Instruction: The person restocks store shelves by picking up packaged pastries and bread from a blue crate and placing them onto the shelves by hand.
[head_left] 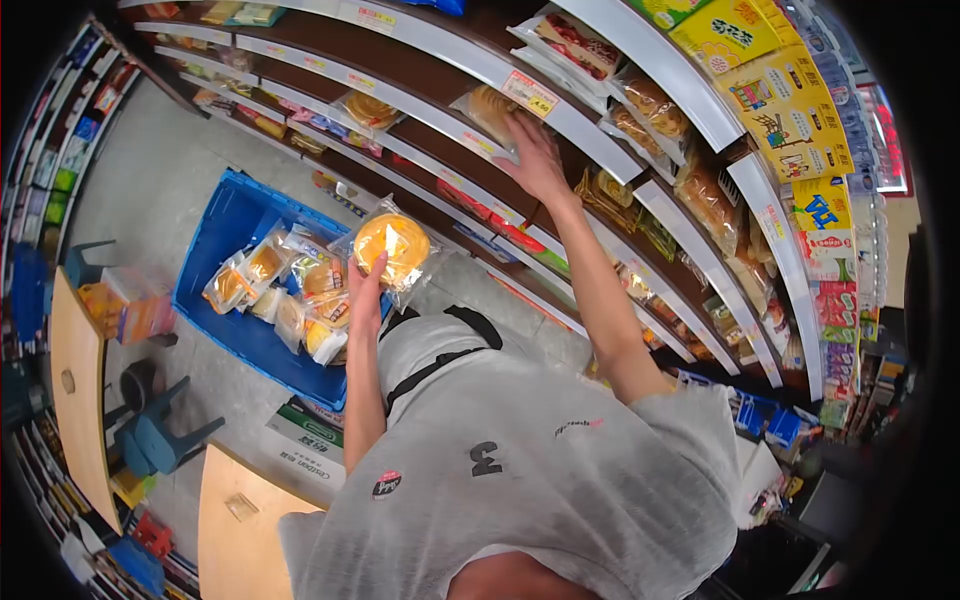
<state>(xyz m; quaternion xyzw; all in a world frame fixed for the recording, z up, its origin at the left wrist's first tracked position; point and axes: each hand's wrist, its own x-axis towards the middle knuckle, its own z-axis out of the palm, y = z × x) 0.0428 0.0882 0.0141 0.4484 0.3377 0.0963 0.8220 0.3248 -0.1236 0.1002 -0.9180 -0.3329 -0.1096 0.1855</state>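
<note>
My left hand grips a round golden pastry in clear plastic, thumb on its face, beside the blue crate. My right hand reaches onto a shelf, with its extended fingers at the edge of a bagged round bread; a price-label strip is close by. The blue crate on the left holds several bagged breads.
Shelves with white edges and packaged baked goods curve across the top and right. Yellow packs stand at the right. Wooden tabletops, a teal stool and a cardboard box are at the left and lower left.
</note>
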